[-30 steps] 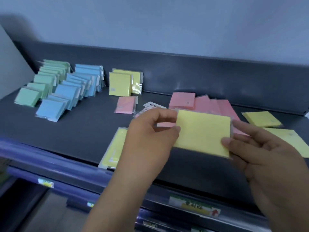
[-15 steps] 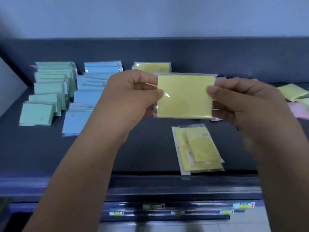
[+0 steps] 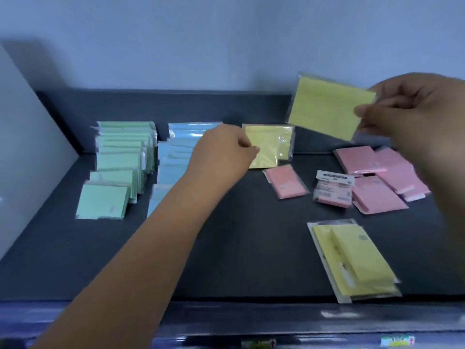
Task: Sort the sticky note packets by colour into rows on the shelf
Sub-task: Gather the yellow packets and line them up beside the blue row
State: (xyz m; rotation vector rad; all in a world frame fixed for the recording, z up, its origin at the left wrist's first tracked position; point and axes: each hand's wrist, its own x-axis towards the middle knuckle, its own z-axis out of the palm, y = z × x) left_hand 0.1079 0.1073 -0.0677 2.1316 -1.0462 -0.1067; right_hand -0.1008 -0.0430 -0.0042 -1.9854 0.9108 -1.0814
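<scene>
a yellow packet [image 3: 329, 109] is pinched by its right edge in the right grip [image 3: 415, 117], thumb in front and fingers behind. it is held tilted in the air above the shelf [image 3: 251, 248], its free end stretched out to the left of that grip. under the right grip, a loose cluster of pink packets [image 3: 377, 177] is spread flat on the shelf, several overlapping. a labelled packet [image 3: 333, 188] is laid at the cluster's left edge, and a single pink packet [image 3: 286, 181] is set apart further left.

the left grip [image 3: 224, 154] is curled, its fingertips set against the left edge of the yellow packets at the back [image 3: 273, 142], which are propped against the rear wall. whether that edge is actually pinched cannot be told. just left of this grip, partly hidden by the wrist and forearm, a blue row [image 3: 176, 157] is lined up front to back, and beyond it a green row [image 3: 118, 167] is lined up the same way. nearer the front edge, well below the right grip, more bagged yellow packets [image 3: 352, 258] are stacked flat.
</scene>
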